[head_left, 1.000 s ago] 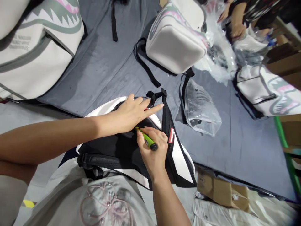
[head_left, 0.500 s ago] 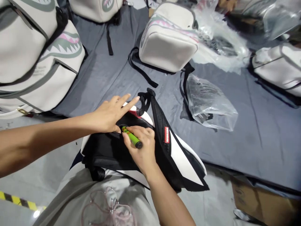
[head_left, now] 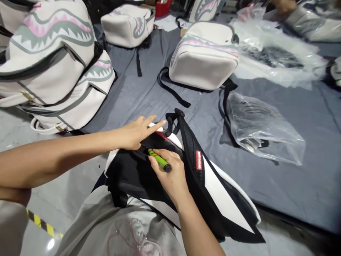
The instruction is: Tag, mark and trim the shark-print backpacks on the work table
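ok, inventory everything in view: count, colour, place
Backpack: 1, black and white, under the hands
Pen-shaped tool: 1, green, black end, over the backpack
Stacked bags: at least 3, white, left
Other bags: at least 3, white, beyond the backpack
Clear bag: 1, transparent, right
Plastic wrapping: count unclear, transparent, upper right
Table: 1, grey cover, centre
Floor tape: 1, yellow-black, lower left
Red object: 1, top
Co-worker's hand: 1, blurred, top right
Left hand: 1, bare, on backpack
Right hand: 1, bare, gripping tool
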`<state>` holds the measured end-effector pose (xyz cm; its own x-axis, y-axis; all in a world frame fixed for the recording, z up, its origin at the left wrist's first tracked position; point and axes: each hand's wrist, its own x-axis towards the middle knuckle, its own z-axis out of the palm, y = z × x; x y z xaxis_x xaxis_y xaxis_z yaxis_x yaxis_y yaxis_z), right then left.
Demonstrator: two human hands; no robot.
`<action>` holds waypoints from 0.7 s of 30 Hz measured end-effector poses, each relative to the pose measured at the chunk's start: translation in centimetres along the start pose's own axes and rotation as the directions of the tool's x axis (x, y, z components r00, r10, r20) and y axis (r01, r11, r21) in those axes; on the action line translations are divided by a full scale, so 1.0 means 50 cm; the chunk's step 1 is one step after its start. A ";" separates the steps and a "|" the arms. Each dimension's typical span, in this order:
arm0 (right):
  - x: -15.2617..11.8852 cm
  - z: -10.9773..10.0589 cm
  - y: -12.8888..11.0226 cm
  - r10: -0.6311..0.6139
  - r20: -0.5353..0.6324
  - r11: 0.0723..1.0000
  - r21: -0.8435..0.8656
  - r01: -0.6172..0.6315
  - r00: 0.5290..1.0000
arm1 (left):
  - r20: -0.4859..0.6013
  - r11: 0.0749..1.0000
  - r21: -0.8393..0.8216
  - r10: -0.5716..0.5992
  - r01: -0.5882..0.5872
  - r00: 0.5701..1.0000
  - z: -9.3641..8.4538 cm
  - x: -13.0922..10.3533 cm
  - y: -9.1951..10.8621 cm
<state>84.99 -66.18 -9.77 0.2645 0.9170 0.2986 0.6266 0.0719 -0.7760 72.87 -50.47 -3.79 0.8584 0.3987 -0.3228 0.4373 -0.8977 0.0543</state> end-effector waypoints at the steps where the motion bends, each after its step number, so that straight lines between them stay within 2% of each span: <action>1: 0.000 -0.003 0.000 -0.003 0.009 1.000 0.001 0.003 1.000 | 0.019 1.000 -0.026 0.004 -0.004 1.000 -0.004 -0.001 -0.004; 4: 0.004 -0.006 0.002 -0.012 0.023 1.000 0.004 0.012 1.000 | 0.048 0.996 -0.092 0.024 -0.020 0.999 -0.004 -0.002 -0.016; 6: 0.007 -0.007 0.003 -0.016 0.030 1.000 0.010 0.016 0.999 | 0.011 0.989 -0.145 0.036 -0.034 0.999 0.007 -0.005 -0.025; 10: 0.009 -0.012 -0.005 -0.014 0.096 1.000 0.018 0.013 0.995 | -0.076 0.970 -0.239 -0.061 0.041 0.995 0.032 -0.016 -0.033; 12: 0.012 -0.015 -0.013 0.001 0.139 1.000 0.018 -0.004 0.990 | -0.051 0.968 -0.241 -0.082 0.067 0.995 0.034 -0.018 -0.034; 16: 0.027 -0.012 -0.027 0.033 0.155 0.999 -0.009 -0.032 0.987 | 0.043 0.979 -0.194 -0.057 0.064 0.997 0.021 -0.009 -0.036; 21: 0.042 -0.002 -0.027 0.017 0.183 0.998 -0.056 -0.007 0.983 | 0.033 0.976 -0.211 -0.042 0.048 0.999 0.016 -0.002 -0.041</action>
<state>84.75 -64.40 -8.06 0.1367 0.9743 0.1792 0.6647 0.0439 -0.7458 71.69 -48.84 -4.62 0.8300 0.4292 -0.3563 0.5247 -0.8176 0.2373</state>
